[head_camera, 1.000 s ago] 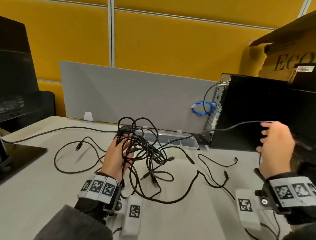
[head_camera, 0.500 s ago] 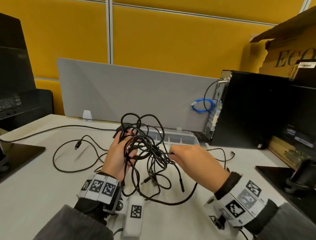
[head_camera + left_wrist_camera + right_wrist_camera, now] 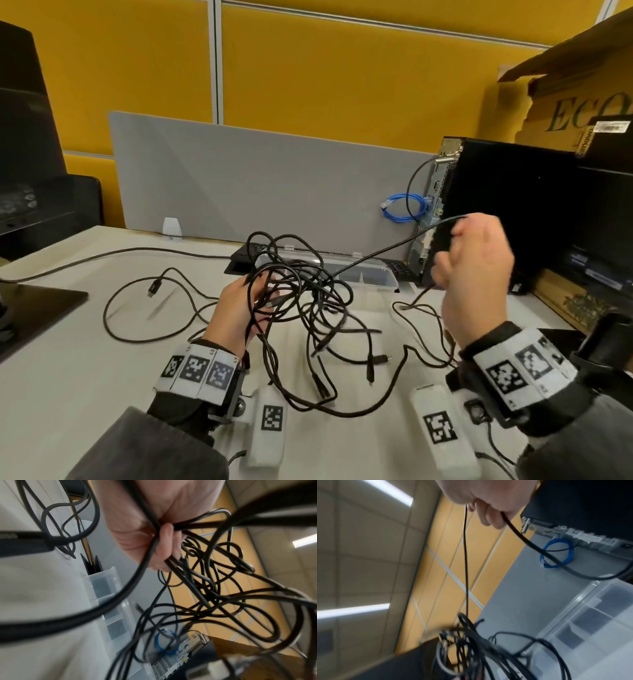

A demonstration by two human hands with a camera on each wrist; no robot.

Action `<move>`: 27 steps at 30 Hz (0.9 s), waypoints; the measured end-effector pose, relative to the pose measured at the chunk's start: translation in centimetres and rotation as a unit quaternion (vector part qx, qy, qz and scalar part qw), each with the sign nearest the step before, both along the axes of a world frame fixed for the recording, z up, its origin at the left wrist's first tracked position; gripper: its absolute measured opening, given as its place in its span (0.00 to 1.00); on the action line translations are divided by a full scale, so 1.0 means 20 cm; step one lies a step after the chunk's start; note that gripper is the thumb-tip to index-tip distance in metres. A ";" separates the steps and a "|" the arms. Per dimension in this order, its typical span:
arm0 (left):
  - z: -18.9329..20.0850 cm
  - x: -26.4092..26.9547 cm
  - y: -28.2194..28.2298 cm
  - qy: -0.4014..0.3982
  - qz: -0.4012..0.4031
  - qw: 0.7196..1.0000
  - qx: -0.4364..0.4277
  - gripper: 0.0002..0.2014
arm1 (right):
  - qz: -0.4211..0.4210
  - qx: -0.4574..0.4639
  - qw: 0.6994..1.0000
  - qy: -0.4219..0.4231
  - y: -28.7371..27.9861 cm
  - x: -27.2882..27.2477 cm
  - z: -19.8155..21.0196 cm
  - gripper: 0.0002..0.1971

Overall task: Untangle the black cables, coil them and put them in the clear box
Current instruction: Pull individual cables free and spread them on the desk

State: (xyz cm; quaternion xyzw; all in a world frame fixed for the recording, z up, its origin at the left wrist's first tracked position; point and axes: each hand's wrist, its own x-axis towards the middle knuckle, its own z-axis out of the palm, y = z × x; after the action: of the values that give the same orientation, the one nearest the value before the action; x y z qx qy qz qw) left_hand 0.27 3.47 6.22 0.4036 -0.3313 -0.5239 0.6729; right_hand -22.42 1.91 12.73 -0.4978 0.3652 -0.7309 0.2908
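A tangle of black cables point(image 3: 308, 294) hangs above the white desk, and my left hand point(image 3: 239, 305) grips a bunch of its loops. The left wrist view shows fingers point(image 3: 164, 543) curled round several strands of the tangle point(image 3: 214, 601). My right hand point(image 3: 476, 270) is raised at the right and pinches one black cable point(image 3: 383, 251) that runs taut from the knot. In the right wrist view that strand point(image 3: 466, 561) drops from the fingers point(image 3: 489, 516) to the tangle point(image 3: 471, 649). The clear box point(image 3: 359, 274) lies open behind the tangle, its compartments point(image 3: 109, 601) point(image 3: 590, 622) holding no cable.
A black computer tower point(image 3: 513, 212) stands at the right with a blue cable coil point(image 3: 404, 209) behind it. A cardboard box point(image 3: 582, 102) sits above. A grey divider point(image 3: 257, 181) backs the desk. A monitor foot point(image 3: 30, 308) lies left. Loose cable ends point(image 3: 154, 291) trail across the desk point(image 3: 85, 377).
My right hand left the middle of the tangle and rose up and to the right, drawing one cable taut. The left hand kept its grip and barely moved.
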 end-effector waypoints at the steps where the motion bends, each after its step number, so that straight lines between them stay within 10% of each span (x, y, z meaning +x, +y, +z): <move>1: 0.00 0.01 0.00 0.004 -0.001 1.000 0.006 0.07 | -0.016 0.003 0.999 -0.047 0.00 -0.02 0.03 0.14; 5: -0.01 0.01 -0.01 0.002 -0.004 1.000 0.021 0.07 | -0.092 -0.025 0.992 -0.088 -0.06 -0.09 0.06 0.13; 8: -0.03 0.01 -0.01 -0.015 0.014 0.999 0.029 0.08 | -0.177 -0.018 0.970 0.166 -0.14 -0.17 0.01 0.10; 13: -0.03 -0.02 -0.02 -0.037 -0.002 0.999 0.017 0.10 | -0.226 -0.032 0.744 0.628 -0.09 -0.02 -0.10 0.24; 18: -0.02 -0.03 0.00 -0.016 0.002 1.000 0.008 0.09 | -0.054 -0.076 0.626 0.774 0.07 0.19 -0.19 0.27; 20: -0.02 -0.03 0.01 -0.019 -0.010 1.000 -0.003 0.04 | 0.002 -0.048 0.643 0.765 0.10 0.19 -0.18 0.20; 27: -0.01 -0.04 0.02 -0.014 -0.008 1.000 0.005 0.04 | 0.171 0.018 0.846 0.505 0.15 0.11 -0.02 0.18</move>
State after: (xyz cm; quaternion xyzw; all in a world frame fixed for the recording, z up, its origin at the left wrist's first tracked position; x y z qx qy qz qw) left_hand -0.62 3.89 6.07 0.4121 -0.3414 -0.5252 0.6616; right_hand -20.27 4.91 12.30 -0.8473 0.3836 -0.3108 0.1960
